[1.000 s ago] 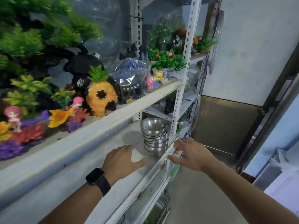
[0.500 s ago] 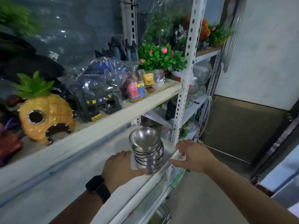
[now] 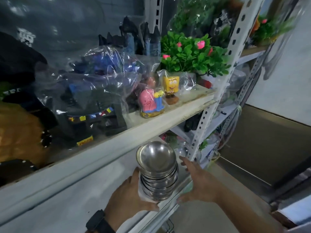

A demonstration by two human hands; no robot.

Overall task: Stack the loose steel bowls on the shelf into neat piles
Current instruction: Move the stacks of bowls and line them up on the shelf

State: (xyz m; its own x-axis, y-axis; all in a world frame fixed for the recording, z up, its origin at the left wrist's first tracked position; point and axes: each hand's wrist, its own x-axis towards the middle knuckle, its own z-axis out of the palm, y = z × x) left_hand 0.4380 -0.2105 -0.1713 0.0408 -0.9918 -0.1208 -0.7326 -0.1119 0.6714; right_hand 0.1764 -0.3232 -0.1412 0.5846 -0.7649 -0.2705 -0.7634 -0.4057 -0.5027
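Steel bowls [image 3: 158, 172] nested in one pile on shelf [image 3: 67, 199], left hand [image 3: 129, 195] gripping them, right hand [image 3: 198, 184] flat-fingered alongside

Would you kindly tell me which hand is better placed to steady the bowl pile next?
Left, probably. The left hand wraps the pile of steel bowls at its left side, thumb by the base. The right hand is open beside the pile near the shelf edge; contact is unclear.

Steel bowls [image 3: 157, 169] gleam: polished metal, mirror-smooth inside. The shelf [image 3: 50, 207] beneath looks matt and pale. Crinkled clear plastic wrap [image 3: 104, 69] shines glossy above, and the perforated upright [image 3: 217, 101] shows white painted metal.
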